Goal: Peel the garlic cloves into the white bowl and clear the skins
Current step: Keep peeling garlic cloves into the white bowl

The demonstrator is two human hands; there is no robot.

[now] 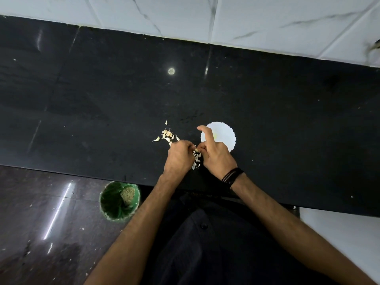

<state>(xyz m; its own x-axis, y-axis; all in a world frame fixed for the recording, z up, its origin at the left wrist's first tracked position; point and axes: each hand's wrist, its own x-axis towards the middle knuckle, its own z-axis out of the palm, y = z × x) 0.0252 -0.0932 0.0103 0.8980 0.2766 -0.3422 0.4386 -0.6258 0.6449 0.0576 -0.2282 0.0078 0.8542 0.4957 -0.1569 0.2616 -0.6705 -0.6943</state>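
A glossy black desk (102,89) is bounded by a white marbled wall (205,15); a dark tiled floor (41,223) lies below. One white bowl (224,134) sits on the desk, just beside the right hand (216,155). One garlic clove (196,150) is pinched between the left hand (178,155) and right hand. One heap of unpeeled cloves (167,134) and one heap of skins (196,160) are seen. One green bin (119,200) stands on the floor.

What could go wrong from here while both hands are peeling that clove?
Skins are piling on the black counter near its front edge, so some may fall past the green bin. The right hand partly covers the white bowl, so a dropped clove could miss it.
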